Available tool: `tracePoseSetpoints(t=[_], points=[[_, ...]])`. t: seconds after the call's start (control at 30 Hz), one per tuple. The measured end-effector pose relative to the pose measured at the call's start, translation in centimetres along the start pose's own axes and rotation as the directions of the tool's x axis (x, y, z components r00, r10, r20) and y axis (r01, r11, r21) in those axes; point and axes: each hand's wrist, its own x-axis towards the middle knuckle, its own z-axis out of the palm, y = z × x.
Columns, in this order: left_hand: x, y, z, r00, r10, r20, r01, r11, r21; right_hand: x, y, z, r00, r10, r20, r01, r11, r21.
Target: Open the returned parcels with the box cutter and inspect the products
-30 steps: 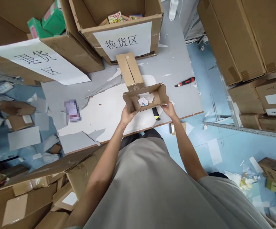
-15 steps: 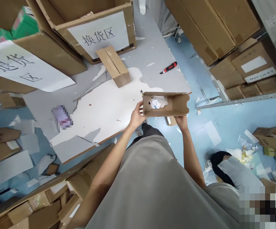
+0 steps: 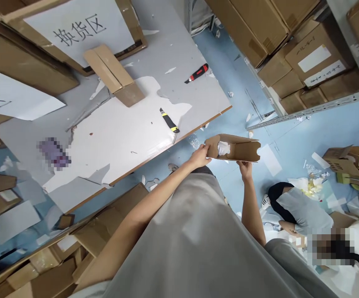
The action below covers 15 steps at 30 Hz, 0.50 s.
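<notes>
Between my hands is an open cardboard box [image 3: 243, 152], held over the floor just off the table's edge. Crumpled white paper [image 3: 223, 148] lies inside at its left end. My left hand [image 3: 200, 156] grips the left end of the box. From below, my right hand [image 3: 245, 169] holds its near side, toward the right end. On the table nearby lie a black and yellow utility knife [image 3: 169, 121] and a red and black utility knife [image 3: 198, 73].
A small closed carton [image 3: 114, 74] sits on the worn table [image 3: 130, 140], before a large box [image 3: 86, 31] with a paper sign. Shelves of cartons [image 3: 316, 54] stand at right. A person [image 3: 303, 207] crouches at lower right among scattered packaging. Boxes [image 3: 105, 227] fill the lower left.
The box in my hands has shifted right, away from the table, and tilted. The black and yellow knife now shows on the table. My view has turned right.
</notes>
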Motion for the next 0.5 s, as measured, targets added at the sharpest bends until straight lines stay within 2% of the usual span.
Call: tracePoseSetpoints(t=[0.1,0.17,0.3,0.4,0.5], points=[[3.7,1.7,2.6,0.997,-0.042,0.071,0.039,0.998,0.045,2.5,2.5,-2.4,0.998,0.062,-0.031,-0.063,0.998,-0.009],[6.1,2.5,4.4,0.994,-0.054,0.1,0.049,0.997,0.055,3.9,4.3,-3.9,0.99,0.104,-0.098,-0.108,0.994,-0.034],[9.4,2.6,6.9,0.99,-0.101,0.103,0.095,0.994,0.059,5.5,7.2,-6.1,0.968,0.163,-0.193,-0.184,0.978,-0.098],[9.6,1.2,7.0,0.988,-0.131,0.075,0.129,0.991,0.029,6.1,8.1,-6.5,0.97,0.187,-0.154,-0.209,0.968,-0.137],[8.2,-0.8,5.8,0.987,-0.161,0.013,0.162,0.986,-0.034,7.1,7.5,-5.4,0.985,0.165,-0.046,-0.171,0.966,-0.192]])
